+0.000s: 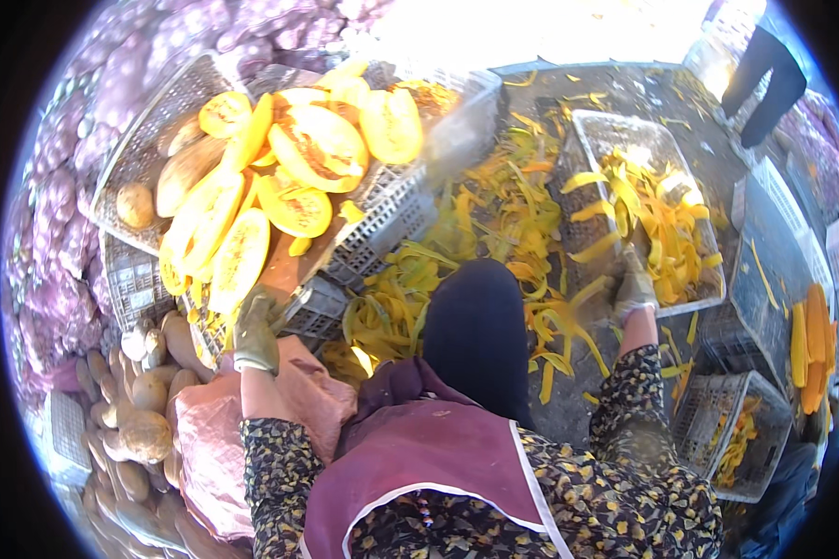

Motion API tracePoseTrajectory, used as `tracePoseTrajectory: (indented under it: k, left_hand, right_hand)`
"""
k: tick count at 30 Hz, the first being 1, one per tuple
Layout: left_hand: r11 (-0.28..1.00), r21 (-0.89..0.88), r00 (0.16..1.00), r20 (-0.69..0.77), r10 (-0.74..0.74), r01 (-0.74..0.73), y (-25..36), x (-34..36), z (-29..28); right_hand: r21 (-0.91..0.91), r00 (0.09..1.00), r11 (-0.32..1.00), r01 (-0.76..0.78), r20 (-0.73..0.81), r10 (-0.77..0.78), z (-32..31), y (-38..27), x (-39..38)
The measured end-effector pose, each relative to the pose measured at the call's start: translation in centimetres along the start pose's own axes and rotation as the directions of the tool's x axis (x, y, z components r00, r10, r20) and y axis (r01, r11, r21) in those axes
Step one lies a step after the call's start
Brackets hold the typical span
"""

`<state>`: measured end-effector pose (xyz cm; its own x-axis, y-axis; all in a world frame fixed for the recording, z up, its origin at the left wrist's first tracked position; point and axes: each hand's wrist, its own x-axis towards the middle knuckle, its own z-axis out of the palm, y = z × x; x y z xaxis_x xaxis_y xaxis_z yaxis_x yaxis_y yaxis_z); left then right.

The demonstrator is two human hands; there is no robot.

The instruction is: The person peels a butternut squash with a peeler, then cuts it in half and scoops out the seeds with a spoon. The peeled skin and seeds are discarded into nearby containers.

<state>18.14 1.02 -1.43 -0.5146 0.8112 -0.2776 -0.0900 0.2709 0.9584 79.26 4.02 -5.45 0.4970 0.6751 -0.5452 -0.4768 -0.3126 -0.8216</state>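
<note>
Yellow peels lie heaped in the bin to the right, some draped over its rim, and the gloved right hand is at the near left side of that heap, fingers curled down; blur hides whether strips are clamped in it or merely brushed. The peels look light, limp and probably damp, so they should slip and tangle; a fistful gathered at mid-length would likely hold better than single ends. The left hand, also gloved, is beside the lower end of the cut squash, piled over the crate at the left; its fingers are bent, but I cannot tell if they close on anything. Each half ought to be heavy and stiff, its flesh slick, so the rind from beneath seems the surer hold. Hard to make out: both palms, turned away; the pile's underside; the glare-washed top; and the person at upper right, cut off above the legs.
</note>
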Motion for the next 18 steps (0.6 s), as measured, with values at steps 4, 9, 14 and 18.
tracePoseTrajectory:
  k: [4,9,14,18]
  left_hand:
    - [0.996,-0.065,0.996,-0.059,0.061,-0.065,3.1,1.2,-1.3]
    - [0.936,0.238,0.927,-0.21,0.309,-0.258,5.2,7.3,-4.3]
    - [0.754,0.499,0.85,-0.063,0.523,-0.427,5.5,12.7,-4.6]
    - [0.804,0.365,0.877,0.082,0.474,-0.469,5.8,13.5,0.8]
  right_hand:
    - [-0.75,0.914,0.569,0.336,0.114,-0.39,3.1,-2.6,-6.2]
    - [-0.758,0.883,0.452,0.47,0.395,-0.255,15.1,-4.2,-12.5]
    - [-0.651,0.656,0.096,0.753,0.73,-0.191,29.9,-4.2,-10.9]
    - [-0.725,0.905,0.616,0.308,0.423,0.046,40.1,-2.4,-3.9]
